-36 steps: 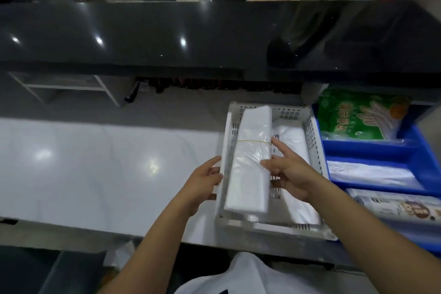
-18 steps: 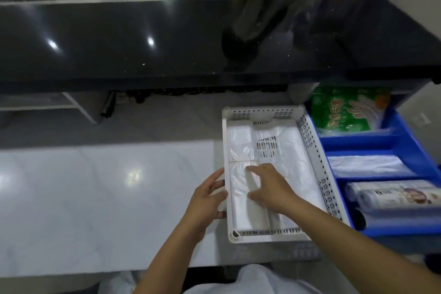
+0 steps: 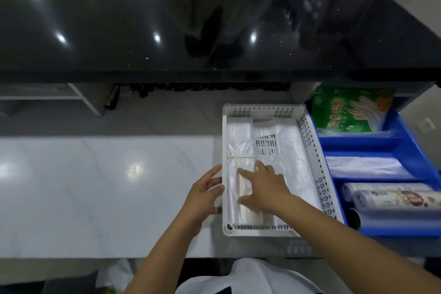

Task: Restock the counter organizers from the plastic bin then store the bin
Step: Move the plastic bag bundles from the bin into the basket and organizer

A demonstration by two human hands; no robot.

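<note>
Already a banded bag bundle (image 3: 241, 186) lies in the white organizer (image 3: 319, 174). The right hand (image 3: 265, 188) presses it with flat fingers; the left hand (image 3: 205, 196), relaxed, touches the rim. Storing the bin looks undone.

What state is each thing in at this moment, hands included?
Banded bag bundle: lying flat in the tray's left side, rubber band on.
Loose bags: lying flat in the tray's right side.
White tray: on the counter, beside the blue organizer.
Blue organizer: compartments stocked with a glove pack, bags and rolls.
Right hand: open, fingers pressing the bundle.
Left hand: open, at the tray's left wall.
</note>
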